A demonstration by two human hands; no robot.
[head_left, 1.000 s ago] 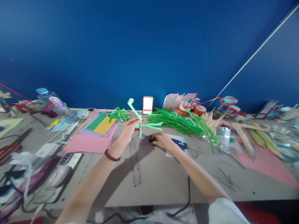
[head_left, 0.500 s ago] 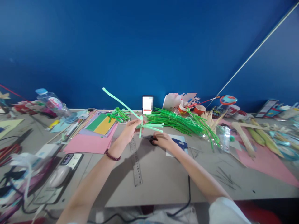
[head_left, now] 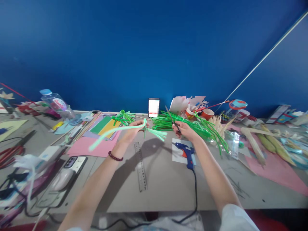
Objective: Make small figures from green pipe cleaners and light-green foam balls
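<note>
Pale green pipe cleaners [head_left: 157,134] are pinched in my left hand [head_left: 135,127], above the middle of the table. Several ends fan out to the right, and one long stem bends over and stretches to the left. My right hand [head_left: 184,131] is closed around a pair of scissors [head_left: 169,114], their blades tilted up and to the left. Behind that hand lies a pile of darker green pipe cleaners [head_left: 166,121]. Below my hands a clear ruler [head_left: 141,166] rests on the table.
A blue glue gun [head_left: 189,154] lies on a white sheet, its cord running off the front edge. Coloured paper [head_left: 93,147] and a small green pipe cleaner bunch [head_left: 124,117] sit left. A phone [head_left: 153,107] leans on the blue wall. Corn husks [head_left: 255,146] lie right.
My right hand has lifted the scissors off the table, up and to the right, uncovering the glue gun. The long pale stem has swung from pointing up-left to down-left as my left hand turned.
</note>
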